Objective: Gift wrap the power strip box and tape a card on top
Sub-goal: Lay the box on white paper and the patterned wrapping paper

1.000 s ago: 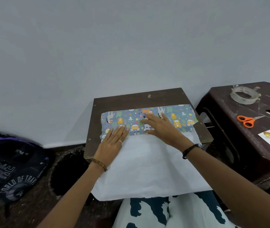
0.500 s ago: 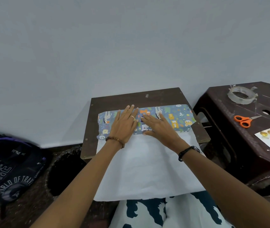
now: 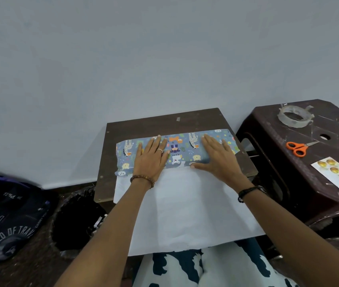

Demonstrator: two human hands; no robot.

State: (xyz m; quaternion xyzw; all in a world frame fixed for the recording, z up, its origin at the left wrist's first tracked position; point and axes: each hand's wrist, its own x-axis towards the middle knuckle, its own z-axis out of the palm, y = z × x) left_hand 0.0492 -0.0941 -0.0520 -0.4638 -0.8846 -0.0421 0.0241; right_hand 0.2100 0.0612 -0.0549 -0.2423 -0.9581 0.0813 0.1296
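Paper (image 3: 185, 208) covers most of the small brown table (image 3: 164, 123), its white underside up and its near edge hanging past the table's near edge over the person's lap. The far flap, printed with animals, is folded over the box (image 3: 176, 152), which lies hidden under it along the table's middle. Left hand (image 3: 151, 159) and right hand (image 3: 219, 157) lie flat on the flap with straight fingers, gripping nothing, a bare gap between them. Bare tabletop shows beyond the flap's far edge. On the stool (image 3: 267, 162) to the right sit a tape roll (image 3: 294, 117), scissors (image 3: 297, 147) and the card (image 3: 338, 176), well apart.
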